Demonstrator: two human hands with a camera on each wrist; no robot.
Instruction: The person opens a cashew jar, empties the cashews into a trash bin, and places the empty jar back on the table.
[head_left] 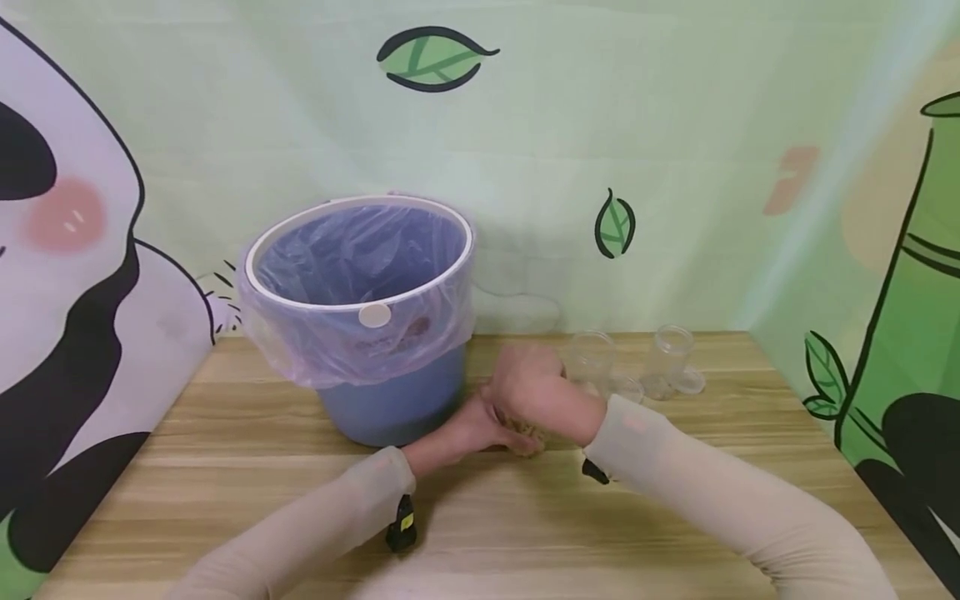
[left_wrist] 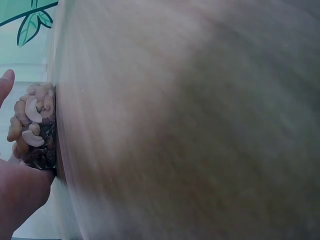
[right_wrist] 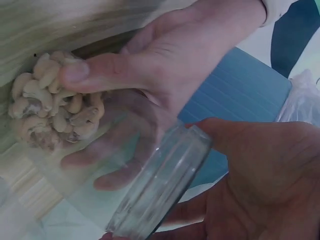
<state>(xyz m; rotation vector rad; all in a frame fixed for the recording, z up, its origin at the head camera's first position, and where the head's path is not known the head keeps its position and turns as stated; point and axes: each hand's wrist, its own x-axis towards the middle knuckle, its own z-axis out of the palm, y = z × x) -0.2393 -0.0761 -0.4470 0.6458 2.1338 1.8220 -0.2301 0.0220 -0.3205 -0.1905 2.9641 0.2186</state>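
Note:
A clear jar of cashews (right_wrist: 55,100) is tilted in the right wrist view, nuts gathered toward its base. My left hand (head_left: 480,425) grips the jar's body, its thumb (right_wrist: 80,72) lying across the side and its fingers showing through the clear wall. Around the jar's clear lid (right_wrist: 165,180) curl the fingers of my right hand (head_left: 528,383). From the head view both hands hide most of the jar. In the left wrist view the cashews (left_wrist: 32,120) show at the left edge, beside part of my left hand (left_wrist: 22,195).
A blue bucket (head_left: 397,408) lined with a clear plastic bag stands left of the hands. Behind and right of them are two clear jars, one nearer (head_left: 592,354) and one farther right (head_left: 667,354), with a clear lid (head_left: 688,381) lying beside them on the wooden table (head_left: 675,508).

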